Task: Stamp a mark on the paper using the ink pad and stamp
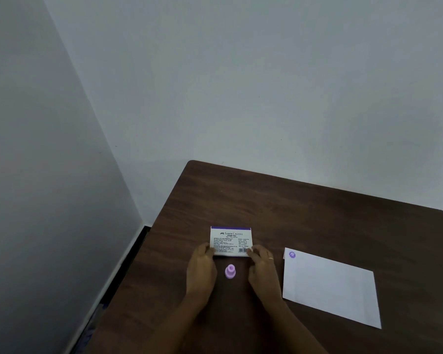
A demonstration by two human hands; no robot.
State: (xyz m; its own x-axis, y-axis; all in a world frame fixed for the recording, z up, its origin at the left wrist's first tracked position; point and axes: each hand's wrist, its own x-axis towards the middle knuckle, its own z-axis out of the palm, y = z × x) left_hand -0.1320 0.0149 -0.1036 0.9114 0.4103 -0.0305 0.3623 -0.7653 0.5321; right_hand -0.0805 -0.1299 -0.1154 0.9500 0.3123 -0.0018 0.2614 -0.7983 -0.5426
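A white ink pad box (230,238) with a purple top edge and printed text lies flat on the dark wooden table (304,208). My left hand (202,264) grips its near left corner and my right hand (262,264), wearing a ring, grips its near right corner. A small purple stamp (230,271) stands upright on the table between my two hands, touched by neither. To the right lies a white sheet of paper (330,287) with a round purple mark (292,254) in its far left corner.
The table's left edge runs diagonally close to my left arm, with floor below it. Grey walls meet in a corner at the left and stand right behind the table's far edge.
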